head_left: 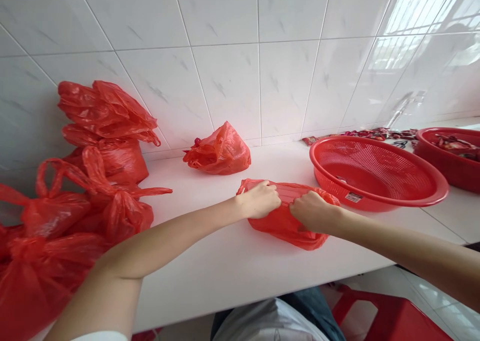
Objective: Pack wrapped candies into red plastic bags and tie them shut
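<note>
A red plastic bag [288, 233] lies on the white counter in front of me, its top edge spread between my two hands. My left hand [263, 199] is closed on the bag's left side near the rim. On the right side my right hand [310, 211] grips the same bag in a fist. Both hands face knuckles up, a short gap apart. What the bag contains is hidden from this angle. Just right of my right hand stands a red perforated plastic basket [378, 173], with a small label on its outside and a small thing inside.
Several tied red bags [56, 211] pile up at the left end. A crumpled red bag [221, 153] sits by the tiled wall. Small wrapped packets [365, 133] line the back right, near scissors [400, 143] and a second red basket [423, 156]. Below stands a red stool [397, 311].
</note>
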`<state>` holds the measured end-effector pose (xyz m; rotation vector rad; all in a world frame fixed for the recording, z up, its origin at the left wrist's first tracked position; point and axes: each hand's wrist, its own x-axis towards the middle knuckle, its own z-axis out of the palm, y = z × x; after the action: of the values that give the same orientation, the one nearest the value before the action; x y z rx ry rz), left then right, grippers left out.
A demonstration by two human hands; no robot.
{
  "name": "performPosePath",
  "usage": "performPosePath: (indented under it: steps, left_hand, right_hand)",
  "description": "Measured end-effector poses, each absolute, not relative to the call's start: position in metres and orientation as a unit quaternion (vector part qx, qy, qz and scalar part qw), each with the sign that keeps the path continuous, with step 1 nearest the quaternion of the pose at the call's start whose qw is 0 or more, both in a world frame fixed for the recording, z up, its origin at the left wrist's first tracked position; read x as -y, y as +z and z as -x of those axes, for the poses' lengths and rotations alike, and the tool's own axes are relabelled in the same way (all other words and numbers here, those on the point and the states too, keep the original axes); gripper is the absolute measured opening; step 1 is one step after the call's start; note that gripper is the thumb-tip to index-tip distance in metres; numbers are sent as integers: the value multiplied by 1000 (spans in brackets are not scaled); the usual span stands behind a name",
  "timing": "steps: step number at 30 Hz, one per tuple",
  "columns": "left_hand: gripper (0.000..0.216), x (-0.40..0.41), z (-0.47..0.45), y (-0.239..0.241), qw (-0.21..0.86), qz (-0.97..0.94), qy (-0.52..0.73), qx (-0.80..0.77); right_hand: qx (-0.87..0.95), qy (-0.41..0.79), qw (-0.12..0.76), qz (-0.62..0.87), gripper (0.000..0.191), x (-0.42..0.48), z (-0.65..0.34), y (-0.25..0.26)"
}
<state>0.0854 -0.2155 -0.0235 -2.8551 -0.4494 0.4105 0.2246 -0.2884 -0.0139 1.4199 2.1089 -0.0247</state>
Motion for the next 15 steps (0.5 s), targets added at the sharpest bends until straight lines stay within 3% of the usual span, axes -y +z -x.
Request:
performPosePath:
  steps: [1, 3, 6, 12, 15]
  left_hand:
    - [20, 211, -86, -25, 105, 970, 143, 165]
    - [10, 202, -85, -30, 96, 965, 160, 181]
    - [17, 192, -76, -36, 75, 958, 189, 202]
    - [27, 194, -58, -40, 38, 951, 218, 218]
    - [25, 199, -55, -36, 41, 948, 214, 232]
  right_hand:
    - [-791, -6, 295, -537, 4, 288, -226, -15]
    - [-785, 0, 298, -544, 11, 288, -231, -18]
    - [-775, -3, 307, -552, 20, 287, -240, -23]
    - [-760, -20, 328, -561, 62, 283, -253, -31]
    - [-763, -23, 323, -559, 55, 278, -252, -30]
